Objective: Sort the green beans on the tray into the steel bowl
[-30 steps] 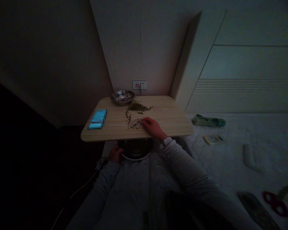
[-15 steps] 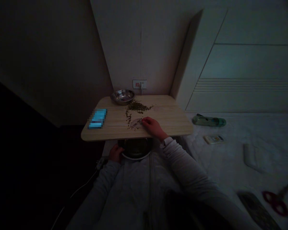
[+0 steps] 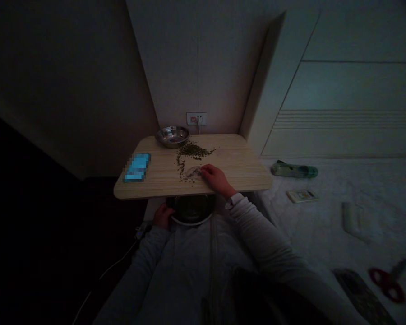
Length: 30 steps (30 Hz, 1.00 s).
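Observation:
My right hand (image 3: pixel 216 178) is closed, its fingers pinching the edge of a small clear, thin piece (image 3: pixel 193 172) that looks like plastic and lies low over the table. Small dark specks show on or under it. Around it, small green beans (image 3: pixel 193 150) are scattered over the light wooden table (image 3: pixel 230 158), thickest toward the back. Below the table's front edge, my left hand (image 3: pixel 163 216) grips the left rim of a dark round bowl (image 3: pixel 191 212) with a pale edge, resting at my lap. The table partly hides this bowl.
A steel bowl (image 3: pixel 173 137) stands at the table's back left, and a phone with a lit screen (image 3: pixel 137 167) lies at the left. To the right, a bed holds a green bottle (image 3: pixel 294 170), a pale phone (image 3: pixel 302 196) and red-handled scissors (image 3: pixel 387 282). A wall socket (image 3: pixel 196 118) has a plug in it.
My right hand has shifted very slightly right with the clear piece. My left hand stays on the dark bowl's rim.

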{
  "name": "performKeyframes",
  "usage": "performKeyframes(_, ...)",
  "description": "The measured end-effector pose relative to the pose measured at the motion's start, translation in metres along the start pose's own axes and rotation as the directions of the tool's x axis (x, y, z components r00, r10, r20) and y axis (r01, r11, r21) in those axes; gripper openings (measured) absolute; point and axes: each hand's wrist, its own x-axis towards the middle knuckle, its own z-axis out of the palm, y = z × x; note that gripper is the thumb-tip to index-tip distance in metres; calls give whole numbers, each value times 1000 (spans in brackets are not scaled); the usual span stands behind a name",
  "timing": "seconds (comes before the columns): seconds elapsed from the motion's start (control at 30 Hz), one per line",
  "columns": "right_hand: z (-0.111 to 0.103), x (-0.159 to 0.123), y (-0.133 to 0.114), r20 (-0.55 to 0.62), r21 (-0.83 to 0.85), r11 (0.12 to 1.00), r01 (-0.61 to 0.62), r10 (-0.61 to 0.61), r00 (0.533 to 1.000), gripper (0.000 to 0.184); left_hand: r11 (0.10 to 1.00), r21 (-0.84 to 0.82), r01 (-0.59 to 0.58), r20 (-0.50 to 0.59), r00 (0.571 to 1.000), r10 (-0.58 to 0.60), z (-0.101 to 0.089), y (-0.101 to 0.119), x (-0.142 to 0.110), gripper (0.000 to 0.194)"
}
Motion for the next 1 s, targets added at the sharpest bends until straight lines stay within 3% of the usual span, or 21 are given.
performKeyframes(0.33, -1, -1, 0, -3, 25, 1000, 2, -2, 1000, 19, 999, 39, 34, 74, 997, -36, -3, 8, -2, 13)
performKeyframes(0.5, -1, 0, 0, 6, 27, 1000, -8, 8, 1000, 15, 999, -4, 54, 26, 998, -54, 1, 7, -4, 14)
performKeyframes(1.0, -4, -1, -4, 13, 2, 998, -64, 64, 998, 17, 998, -36, 51, 15, 999, -50, 1, 2, 0, 15)
